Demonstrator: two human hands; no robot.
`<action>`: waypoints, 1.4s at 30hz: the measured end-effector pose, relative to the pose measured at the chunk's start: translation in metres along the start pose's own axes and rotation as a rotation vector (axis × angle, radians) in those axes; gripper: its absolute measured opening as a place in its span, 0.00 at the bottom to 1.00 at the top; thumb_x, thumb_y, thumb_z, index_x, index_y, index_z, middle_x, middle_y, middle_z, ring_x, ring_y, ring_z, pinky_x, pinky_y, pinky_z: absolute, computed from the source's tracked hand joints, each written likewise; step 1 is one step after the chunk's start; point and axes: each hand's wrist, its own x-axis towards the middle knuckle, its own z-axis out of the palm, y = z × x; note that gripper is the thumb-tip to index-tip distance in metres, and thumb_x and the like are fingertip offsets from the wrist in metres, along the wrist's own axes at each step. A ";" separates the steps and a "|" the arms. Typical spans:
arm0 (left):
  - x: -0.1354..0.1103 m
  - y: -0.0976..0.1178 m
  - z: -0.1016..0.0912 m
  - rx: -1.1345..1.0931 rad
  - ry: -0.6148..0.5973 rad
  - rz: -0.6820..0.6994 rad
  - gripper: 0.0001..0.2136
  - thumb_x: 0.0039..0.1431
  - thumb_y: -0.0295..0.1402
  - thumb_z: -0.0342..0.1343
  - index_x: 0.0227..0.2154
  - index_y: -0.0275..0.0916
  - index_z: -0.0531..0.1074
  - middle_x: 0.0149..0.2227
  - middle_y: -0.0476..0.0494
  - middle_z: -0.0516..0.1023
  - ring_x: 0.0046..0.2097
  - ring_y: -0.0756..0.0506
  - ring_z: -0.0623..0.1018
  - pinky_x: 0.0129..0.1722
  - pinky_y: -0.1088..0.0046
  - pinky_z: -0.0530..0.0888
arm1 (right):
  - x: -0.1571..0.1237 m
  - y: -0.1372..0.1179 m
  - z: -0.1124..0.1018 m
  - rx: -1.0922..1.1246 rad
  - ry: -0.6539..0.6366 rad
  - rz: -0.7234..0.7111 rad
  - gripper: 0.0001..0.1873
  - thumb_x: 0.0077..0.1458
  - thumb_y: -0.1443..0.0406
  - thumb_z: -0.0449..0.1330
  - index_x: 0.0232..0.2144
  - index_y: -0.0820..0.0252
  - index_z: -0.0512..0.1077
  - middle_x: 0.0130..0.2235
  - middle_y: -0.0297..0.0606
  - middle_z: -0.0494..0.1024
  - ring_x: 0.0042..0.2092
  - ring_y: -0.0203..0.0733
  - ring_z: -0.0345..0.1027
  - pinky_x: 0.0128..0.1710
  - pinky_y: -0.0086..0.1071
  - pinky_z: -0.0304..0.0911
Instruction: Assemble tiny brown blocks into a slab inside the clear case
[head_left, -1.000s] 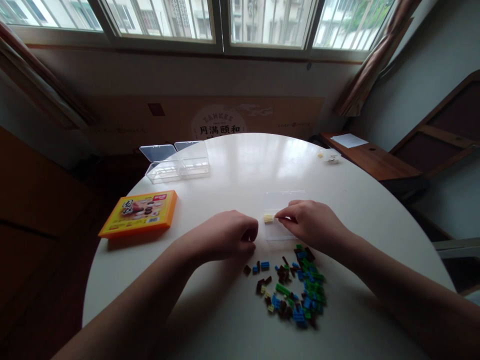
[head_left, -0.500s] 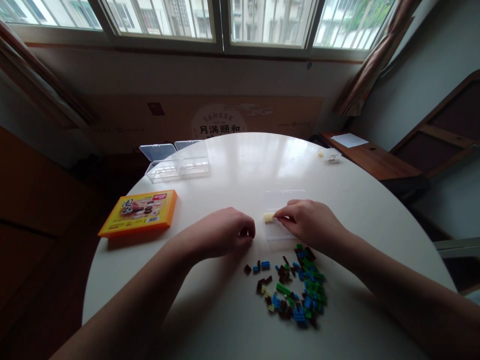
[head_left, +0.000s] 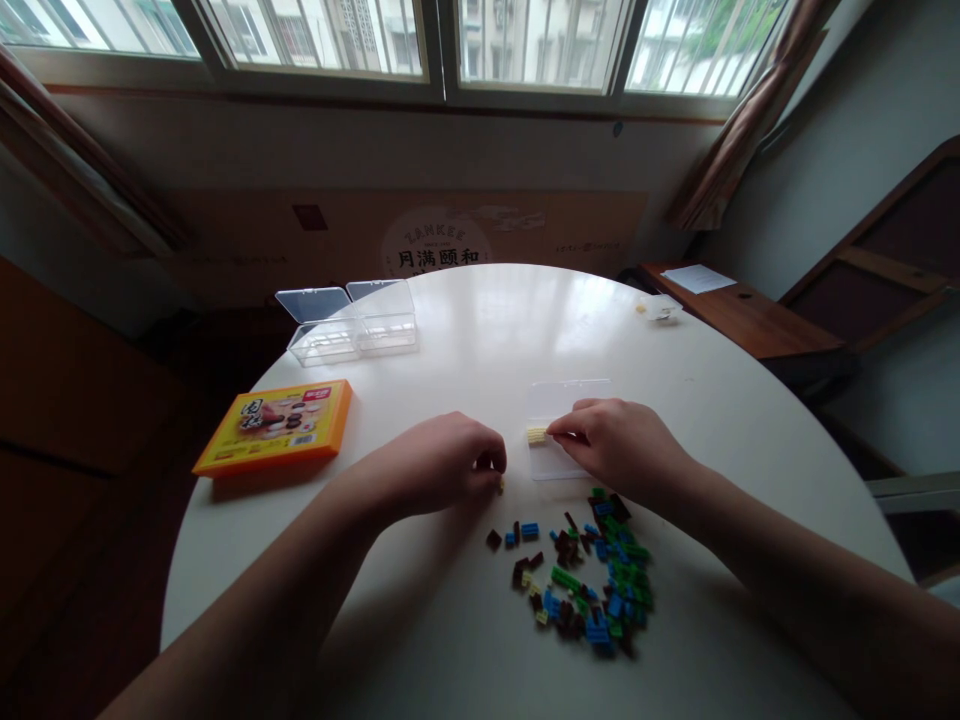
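My left hand [head_left: 457, 455] is above the table with its fingers curled to a pinch. A tiny pale-yellow toy brick [head_left: 502, 485] shows at its fingertips. Over an open clear plastic case [head_left: 553, 465], the thumb and fingers of my right hand [head_left: 611, 435] are pinched together at the end of a small row of pale-yellow toy bricks [head_left: 537, 435]. Its fingers hide part of that row. Nearer to me lies a loose pile of small toy bricks [head_left: 630, 580] in blue, green, brown and pale yellow.
An orange and yellow box [head_left: 274, 428] lies at the left of the white round table [head_left: 480, 350]. Behind it stand clear plastic cases [head_left: 352, 335] with lids raised. A small clear packet [head_left: 660, 308] lies at the far right, near a wooden desk [head_left: 757, 320].
A tiny pale-yellow brick now shows at my left fingertips, where none was visible before. My right hand stays at the row of bricks in the clear case.
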 end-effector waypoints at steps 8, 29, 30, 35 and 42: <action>-0.001 0.005 -0.003 0.002 -0.023 -0.021 0.08 0.55 0.33 0.55 0.34 0.44 0.78 0.34 0.47 0.80 0.33 0.47 0.75 0.31 0.74 0.67 | 0.000 -0.001 0.000 -0.001 0.008 -0.002 0.10 0.59 0.63 0.58 0.37 0.48 0.81 0.36 0.30 0.82 0.33 0.37 0.72 0.29 0.32 0.62; 0.001 0.008 -0.001 -0.007 0.013 0.074 0.08 0.54 0.27 0.55 0.31 0.43 0.79 0.34 0.48 0.80 0.34 0.48 0.75 0.35 0.75 0.69 | -0.015 0.001 -0.022 0.122 0.165 -0.099 0.10 0.57 0.66 0.59 0.36 0.50 0.81 0.34 0.31 0.81 0.32 0.36 0.72 0.32 0.30 0.62; 0.001 0.008 0.000 -0.012 0.014 0.078 0.07 0.54 0.27 0.55 0.30 0.42 0.79 0.34 0.48 0.79 0.34 0.49 0.75 0.35 0.75 0.69 | -0.015 0.001 -0.023 0.131 0.173 -0.100 0.10 0.57 0.66 0.59 0.36 0.50 0.81 0.34 0.31 0.81 0.32 0.36 0.72 0.32 0.30 0.63; 0.001 0.011 0.001 -0.011 0.004 0.098 0.05 0.53 0.28 0.55 0.29 0.41 0.76 0.33 0.49 0.77 0.33 0.49 0.73 0.33 0.75 0.68 | -0.015 0.004 -0.027 0.155 0.201 -0.094 0.10 0.57 0.66 0.59 0.36 0.52 0.81 0.35 0.32 0.82 0.34 0.38 0.74 0.33 0.31 0.65; -0.001 0.013 -0.003 0.047 0.016 0.055 0.02 0.50 0.29 0.53 0.26 0.39 0.70 0.31 0.48 0.73 0.31 0.49 0.70 0.29 0.74 0.65 | -0.016 0.000 -0.027 0.171 0.171 -0.138 0.10 0.57 0.66 0.59 0.37 0.51 0.81 0.35 0.32 0.82 0.32 0.36 0.73 0.33 0.30 0.64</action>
